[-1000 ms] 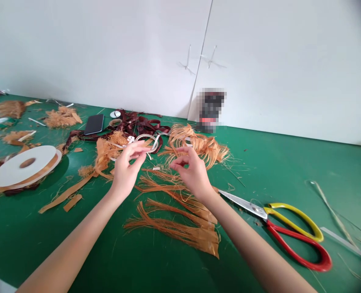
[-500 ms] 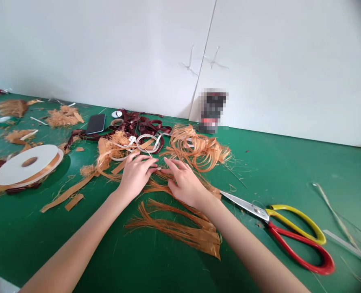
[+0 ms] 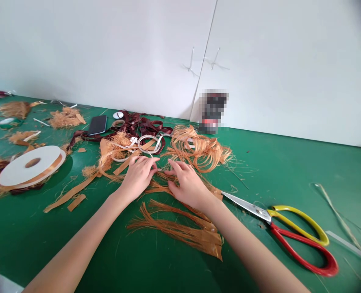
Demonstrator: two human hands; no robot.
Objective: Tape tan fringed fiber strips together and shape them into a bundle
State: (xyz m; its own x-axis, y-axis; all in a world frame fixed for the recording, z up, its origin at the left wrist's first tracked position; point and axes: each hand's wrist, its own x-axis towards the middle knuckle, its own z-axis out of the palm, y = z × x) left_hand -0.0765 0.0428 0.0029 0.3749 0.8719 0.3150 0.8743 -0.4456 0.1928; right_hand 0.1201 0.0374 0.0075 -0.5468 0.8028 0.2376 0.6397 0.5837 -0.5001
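Both hands are down on the green surface (image 3: 275,171), near the middle of the scene. A second ago they were raised above it with the fingertips drawn together; half a second ago they had already dropped, and since then they have hardly moved.

The left hand (image 3: 139,174) lies palm down with its fingers (image 3: 146,162) close together, tips pressed on the far end of a frayed orange ribbon strip (image 3: 157,188). Whether they pinch any of it cannot be told. The right hand (image 3: 187,184) lies palm down just to the right, its fingers (image 3: 176,166) slightly spread and flat on the same strip. The fingertips of the two hands almost meet.

The strip runs under both hands, from near the left hand's tips rightwards and nearer. Two more flat bundles of frayed orange ribbon (image 3: 192,238) lie nearer, between the forearms.

Large scissors with one yellow and one red handle (image 3: 293,236) lie to the right, the blade tip pointing at the right wrist. Just beyond the hands are a loose tangle of orange fibres (image 3: 200,148) and some white ribbon loops (image 3: 148,143). Farther left lie a heap of dark red ribbon (image 3: 138,123), a black phone (image 3: 97,124) and a white ribbon spool (image 3: 31,165).
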